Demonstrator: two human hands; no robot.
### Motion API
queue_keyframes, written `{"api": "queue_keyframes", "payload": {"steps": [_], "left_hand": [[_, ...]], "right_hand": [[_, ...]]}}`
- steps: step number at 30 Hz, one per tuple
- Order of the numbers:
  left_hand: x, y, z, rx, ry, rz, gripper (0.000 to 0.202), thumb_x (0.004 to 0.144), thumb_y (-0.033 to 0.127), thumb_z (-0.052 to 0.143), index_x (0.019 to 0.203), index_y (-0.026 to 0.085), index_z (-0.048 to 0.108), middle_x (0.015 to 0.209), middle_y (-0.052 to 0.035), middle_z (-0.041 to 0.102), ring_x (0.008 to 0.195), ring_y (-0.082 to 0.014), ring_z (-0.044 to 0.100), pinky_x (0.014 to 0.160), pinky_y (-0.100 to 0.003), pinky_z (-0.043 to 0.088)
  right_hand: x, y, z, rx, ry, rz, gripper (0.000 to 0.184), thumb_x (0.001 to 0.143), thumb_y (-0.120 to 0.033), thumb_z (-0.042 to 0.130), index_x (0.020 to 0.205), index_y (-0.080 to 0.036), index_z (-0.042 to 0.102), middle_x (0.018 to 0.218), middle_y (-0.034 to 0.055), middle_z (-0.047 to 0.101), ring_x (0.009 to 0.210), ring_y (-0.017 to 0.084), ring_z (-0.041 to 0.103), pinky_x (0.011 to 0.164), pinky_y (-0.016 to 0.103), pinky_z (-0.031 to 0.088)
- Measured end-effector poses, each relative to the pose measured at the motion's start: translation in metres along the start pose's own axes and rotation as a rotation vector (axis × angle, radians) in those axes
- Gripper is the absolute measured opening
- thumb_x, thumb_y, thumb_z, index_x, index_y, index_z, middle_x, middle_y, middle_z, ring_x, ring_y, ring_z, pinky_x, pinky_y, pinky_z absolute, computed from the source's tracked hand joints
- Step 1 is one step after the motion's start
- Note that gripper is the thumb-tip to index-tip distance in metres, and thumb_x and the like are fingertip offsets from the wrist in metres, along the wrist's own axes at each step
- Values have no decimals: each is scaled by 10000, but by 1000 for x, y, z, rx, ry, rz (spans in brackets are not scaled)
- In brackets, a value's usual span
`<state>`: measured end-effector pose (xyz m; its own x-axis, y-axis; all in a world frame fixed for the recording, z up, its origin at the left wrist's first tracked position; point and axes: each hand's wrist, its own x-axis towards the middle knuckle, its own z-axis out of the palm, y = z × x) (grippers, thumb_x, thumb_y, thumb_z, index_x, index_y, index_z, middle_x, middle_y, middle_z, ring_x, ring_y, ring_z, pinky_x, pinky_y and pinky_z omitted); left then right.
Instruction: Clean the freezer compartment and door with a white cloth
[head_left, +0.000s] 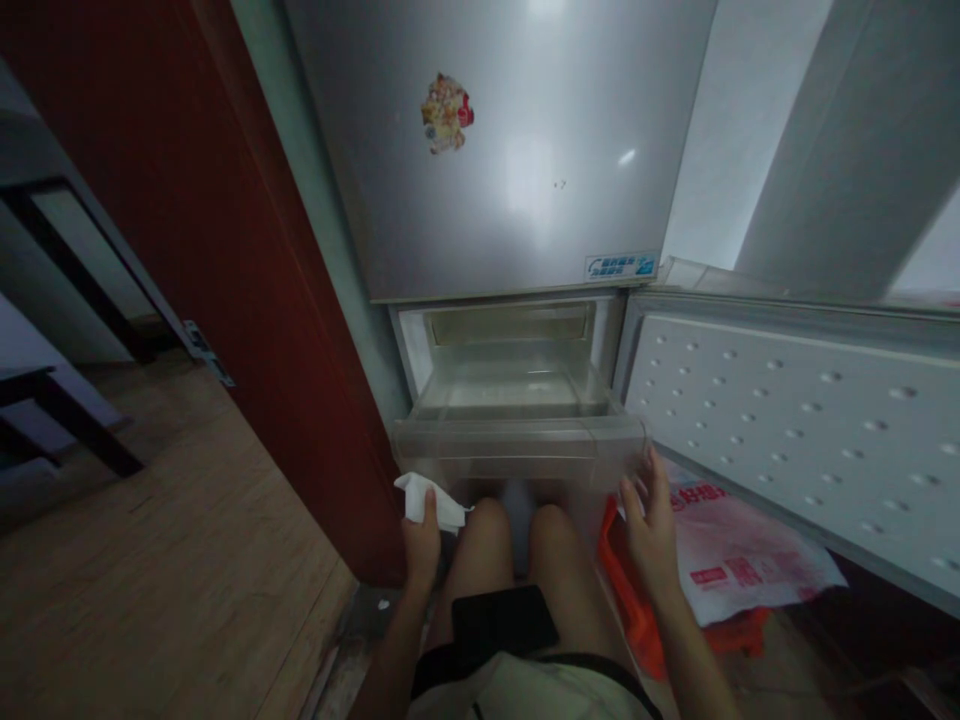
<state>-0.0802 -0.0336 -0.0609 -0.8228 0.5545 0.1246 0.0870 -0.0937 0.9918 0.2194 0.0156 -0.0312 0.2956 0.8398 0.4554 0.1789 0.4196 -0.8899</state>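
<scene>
A white tissue or thin cloth (433, 503) is pinched in my left hand (422, 545), just left of my knees. My right hand (651, 520) is at the right front corner of a clear plastic freezer drawer (517, 440), thumb in front and fingers bent along its end. The drawer is pulled partway out of the lower fridge compartment (510, 325), above my knees. Its visible inside shows no contents. The fridge's lower door (780, 410) stands swung open to the right, its white inner panel dotted with bumps.
A black flat device like a phone (504, 622) lies on my lap. Under the open door are a white bag with red print (742, 545) and an orange bag (637, 620). The upper fridge door (510, 170) is closed. A red-brown wooden door (247, 280) stands close at left.
</scene>
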Motion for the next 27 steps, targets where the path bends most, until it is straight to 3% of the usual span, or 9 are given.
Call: {"api": "queue_keyframes", "payload": {"steps": [4, 9, 13, 16, 19, 23, 27], "left_hand": [[-1, -7, 3, -29, -19, -66, 295, 760, 451, 701, 782, 159, 664, 696, -75, 716, 913, -313, 725, 790, -371, 585], [6, 34, 11, -123, 2, 31, 322, 827, 397, 658, 1011, 133, 673, 1060, -136, 742, 1034, -279, 700, 946, -390, 536], [14, 55, 11, -163, 11, 80, 350, 839, 398, 673, 1072, 138, 676, 1158, -135, 722, 1117, -267, 673, 1023, -388, 497], [16, 44, 9, -162, 19, 66, 412, 847, 443, 676, 1123, 137, 668, 1217, -147, 701, 1169, -276, 650, 1063, -410, 469], [16, 17, 6, -127, 63, -5, 453, 869, 464, 661, 1171, 127, 649, 1288, -175, 665, 1230, -288, 614, 1096, -430, 434], [13, -15, 3, -92, 49, -48, 444, 885, 468, 643, 1173, 130, 640, 1284, -173, 667, 1239, -265, 612, 1084, -383, 445], [9, -12, 4, -79, 44, -68, 400, 886, 439, 634, 1143, 132, 641, 1217, -165, 695, 1195, -264, 639, 1028, -368, 488]], "right_hand": [[0, -1, 0, -1, -2, 13, 760, 879, -572, 536, 1524, -243, 309, 1536, 137, 398, 1388, 287, 426, 1142, 525, 346], [0, -3, 0, 1, -8, 15, 761, 881, -569, 534, 1525, -231, 310, 1534, 138, 401, 1385, 289, 429, 1142, 520, 349], [0, -2, 1, -38, 10, -6, 770, 883, -579, 527, 1527, -221, 306, 1552, 139, 373, 1406, 292, 397, 1157, 534, 319], [0, -2, 3, -36, 13, -8, 788, 876, -579, 545, 1526, -204, 304, 1547, 151, 375, 1393, 292, 413, 1153, 533, 325], [-1, -3, 6, -43, 30, -29, 799, 868, -570, 571, 1522, -191, 310, 1556, 158, 353, 1402, 293, 395, 1145, 523, 343], [0, -6, 12, -122, 65, -124, 842, 869, -546, 597, 1550, -214, 230, 1588, 149, 287, 1455, 296, 302, 1167, 541, 295], [6, -15, 18, -254, 92, -298, 891, 862, -552, 616, 1566, -241, 167, 1589, 150, 260, 1473, 310, 246, 1183, 566, 226]]}}
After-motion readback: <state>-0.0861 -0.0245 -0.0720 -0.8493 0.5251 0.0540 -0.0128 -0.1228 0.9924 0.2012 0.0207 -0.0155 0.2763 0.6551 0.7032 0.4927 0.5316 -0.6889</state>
